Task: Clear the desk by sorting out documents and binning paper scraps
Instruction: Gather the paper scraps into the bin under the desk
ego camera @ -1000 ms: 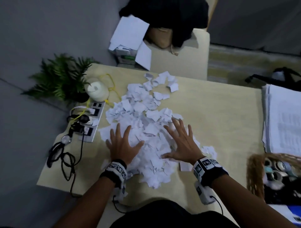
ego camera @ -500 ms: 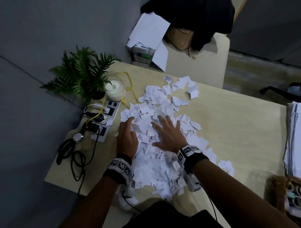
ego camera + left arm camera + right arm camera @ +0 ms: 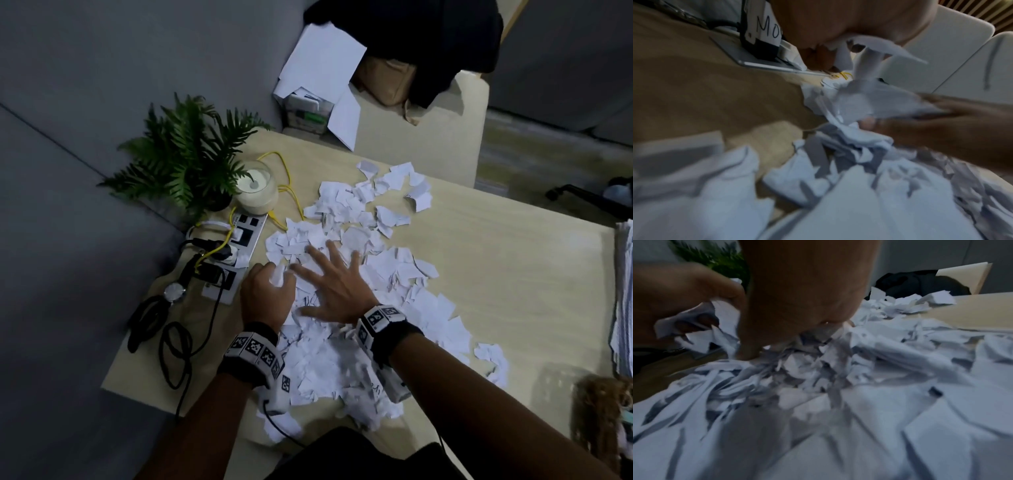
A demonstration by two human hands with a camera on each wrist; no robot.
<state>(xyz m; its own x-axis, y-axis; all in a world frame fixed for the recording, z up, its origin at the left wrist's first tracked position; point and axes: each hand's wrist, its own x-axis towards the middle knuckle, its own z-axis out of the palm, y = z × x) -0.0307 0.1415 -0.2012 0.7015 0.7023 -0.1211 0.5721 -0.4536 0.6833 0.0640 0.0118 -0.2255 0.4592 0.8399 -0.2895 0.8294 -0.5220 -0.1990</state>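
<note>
The left hand (image 3: 267, 298) is curled at the near left edge of the heap, its fingers clenched round a few paper scraps (image 3: 346, 363); the left wrist view shows white pieces caught under the bent fingers. The right hand (image 3: 334, 286) lies palm-down on the pile just beside it, fingers straight and spread, pressing the paper flat and grasping nothing. Both forearms reach in from the near edge of the tabletop (image 3: 496, 260). The scraps cover the middle of the tabletop, from the near edge to the far side. Half a second ago the left hand lay flat and released on the heap; it has since closed on paper. A power strip (image 3: 239, 246), a candle jar (image 3: 256, 188) and a fern (image 3: 186, 161) sit left of the hands; a stack of documents (image 3: 624, 291) lies at the right edge.
</note>
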